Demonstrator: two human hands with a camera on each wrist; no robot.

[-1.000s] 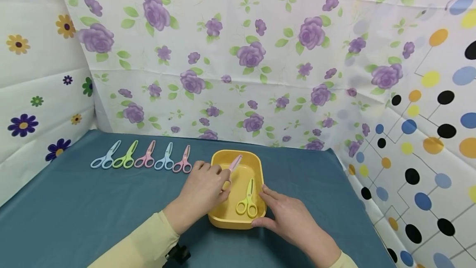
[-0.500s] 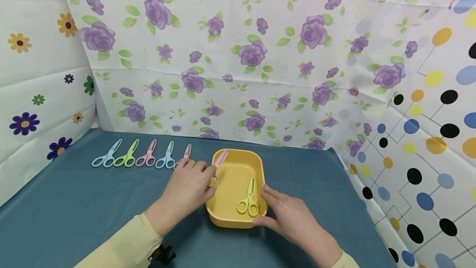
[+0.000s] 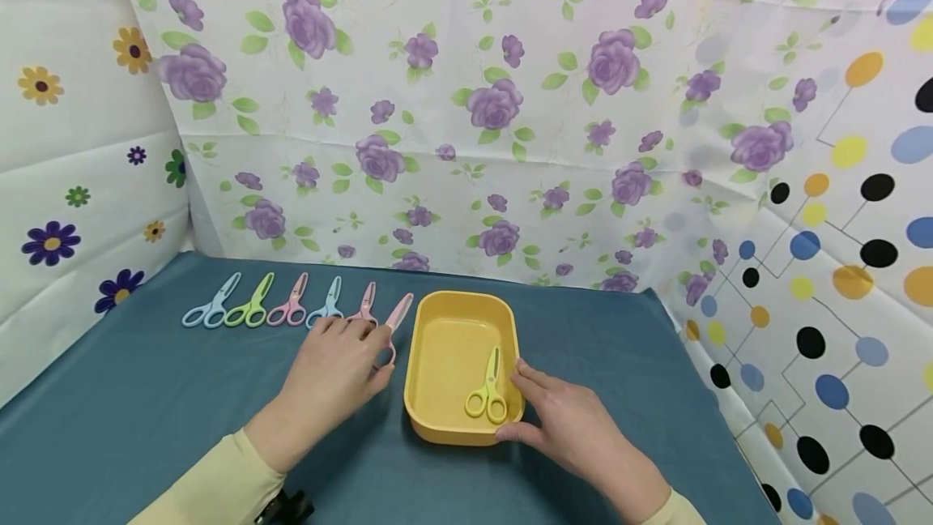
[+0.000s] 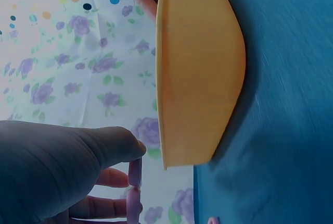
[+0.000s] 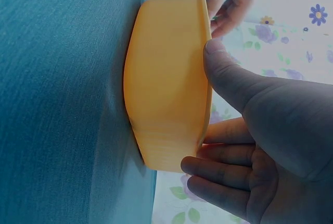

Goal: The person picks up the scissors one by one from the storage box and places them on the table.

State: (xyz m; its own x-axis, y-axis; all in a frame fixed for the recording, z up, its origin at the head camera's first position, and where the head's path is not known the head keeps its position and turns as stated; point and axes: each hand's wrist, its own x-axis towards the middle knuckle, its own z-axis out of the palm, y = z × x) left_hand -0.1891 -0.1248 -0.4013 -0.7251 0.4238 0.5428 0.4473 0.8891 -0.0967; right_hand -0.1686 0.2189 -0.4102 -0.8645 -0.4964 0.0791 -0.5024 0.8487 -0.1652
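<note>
My left hand [image 3: 328, 367] pinches a pair of pink scissors [image 3: 399, 313] by the handles, just left of the yellow box [image 3: 448, 436], blades pointing away. In the left wrist view the scissors' handle [image 4: 133, 203] shows edge-on between thumb and fingers. Inside the box, near its right wall, lies a pair of yellow scissors [image 3: 490, 388]. My right hand [image 3: 572, 424] rests against the box's right side; in the right wrist view its thumb [image 5: 221, 60] touches the rim and its fingers are extended along the wall.
Several more scissors lie in a row at the back left: light blue [image 3: 221, 295], green [image 3: 255, 306], pink [image 3: 294, 304], light blue [image 3: 331, 296] and pink [image 3: 369, 298], the last two partly behind my left hand. Floral cloth [image 3: 452, 209] hangs behind the blue-green table [image 3: 182, 395].
My left hand has carried the pink scissors leftward, from over the box to the table area beside the row. The right hand stays at the box's side.
</note>
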